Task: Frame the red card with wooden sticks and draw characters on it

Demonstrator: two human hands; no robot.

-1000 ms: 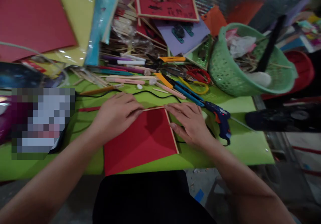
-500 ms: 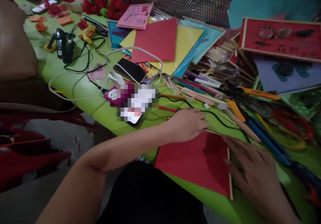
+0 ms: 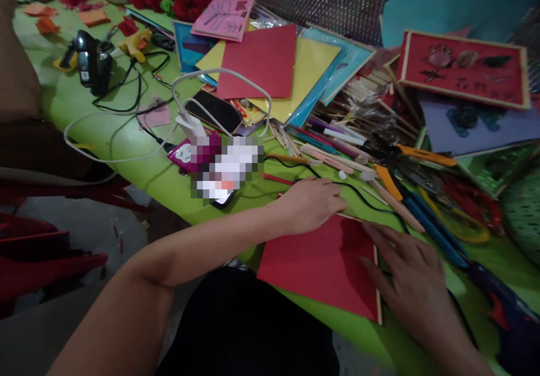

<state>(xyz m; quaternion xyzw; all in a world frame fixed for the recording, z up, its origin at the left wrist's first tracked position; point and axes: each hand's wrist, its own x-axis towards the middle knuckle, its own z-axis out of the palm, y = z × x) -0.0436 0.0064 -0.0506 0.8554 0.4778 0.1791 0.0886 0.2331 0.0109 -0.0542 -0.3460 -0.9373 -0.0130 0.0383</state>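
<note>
A red card sheet [image 3: 320,263] lies on the green table [image 3: 126,140] in front of me, with thin wooden sticks along its top and right edges. My left hand [image 3: 310,204] lies palm down on the sheet's top left corner, fingers flat over the top stick. My right hand [image 3: 411,277] rests on the right edge, fingers stretched out along the right stick [image 3: 377,286]. Neither hand grips anything.
A blue glue gun [image 3: 502,303] and its black cord lie at the right. Pens, cutters and scissors [image 3: 472,207] are piled behind the sheet. A phone [image 3: 215,112], white cable, coloured card stack [image 3: 270,67], framed red cards [image 3: 464,69] and a black glue gun [image 3: 90,61] lie further back.
The view swung left, so the table's left part with phone and cables appears. Both hands stayed pressed on the red sheet's edges.
</note>
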